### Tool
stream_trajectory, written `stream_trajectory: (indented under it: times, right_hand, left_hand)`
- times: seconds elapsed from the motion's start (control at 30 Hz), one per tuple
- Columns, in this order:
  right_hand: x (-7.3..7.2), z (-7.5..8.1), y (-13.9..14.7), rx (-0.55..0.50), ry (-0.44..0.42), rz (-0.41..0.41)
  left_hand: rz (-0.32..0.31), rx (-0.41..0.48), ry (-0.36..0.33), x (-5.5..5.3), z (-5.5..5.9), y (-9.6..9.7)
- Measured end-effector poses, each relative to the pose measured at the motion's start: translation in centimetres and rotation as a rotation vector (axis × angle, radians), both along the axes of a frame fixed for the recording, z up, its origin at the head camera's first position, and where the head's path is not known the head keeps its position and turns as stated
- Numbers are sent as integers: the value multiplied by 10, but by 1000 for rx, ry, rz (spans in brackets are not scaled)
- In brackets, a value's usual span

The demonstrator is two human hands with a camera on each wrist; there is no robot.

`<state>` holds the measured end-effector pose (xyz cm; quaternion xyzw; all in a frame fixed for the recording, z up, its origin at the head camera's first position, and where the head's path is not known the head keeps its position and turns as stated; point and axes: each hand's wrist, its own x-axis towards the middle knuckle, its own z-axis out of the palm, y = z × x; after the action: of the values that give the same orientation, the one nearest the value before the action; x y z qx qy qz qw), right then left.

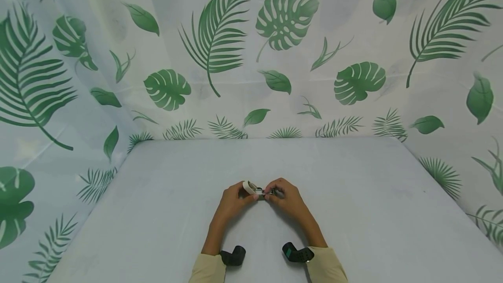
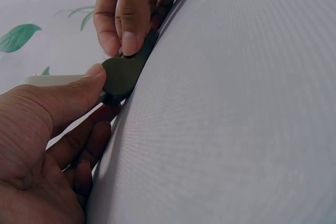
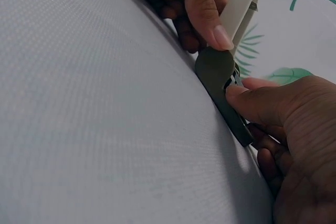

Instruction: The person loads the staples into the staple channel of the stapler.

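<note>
A small stapler [image 3: 215,69] with a dark green body is held low over the table between both hands. Its off-white cover [image 3: 237,19] is swung up, hollow side showing, at the left end in the head view. My left hand [image 1: 229,204] grips the hinge end; its thumb lies on the round green side. At the other end, my right hand [image 1: 290,199] pinches the metal part and body between thumb and fingers. Some shiny metal [image 3: 236,77] shows beside the right thumb. The right fingertips partly hide the stapler's inside.
A pale cloth-covered table [image 1: 157,213] lies under the hands. White sheeting with green leaf prints [image 1: 235,56] hangs at the back and on both sides. Black devices are strapped at the left wrist [image 1: 234,256] and the right wrist [image 1: 298,253].
</note>
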<state>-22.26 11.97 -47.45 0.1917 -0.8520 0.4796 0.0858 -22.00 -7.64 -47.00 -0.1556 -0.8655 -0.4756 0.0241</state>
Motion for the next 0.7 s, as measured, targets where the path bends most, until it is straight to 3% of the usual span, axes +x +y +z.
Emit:
stream_trajectory:
  times: [0.7]
  right_hand:
    - [-2, -3, 2, 22, 25, -34]
  left_hand:
    - [-2, 18, 11, 0, -2, 0]
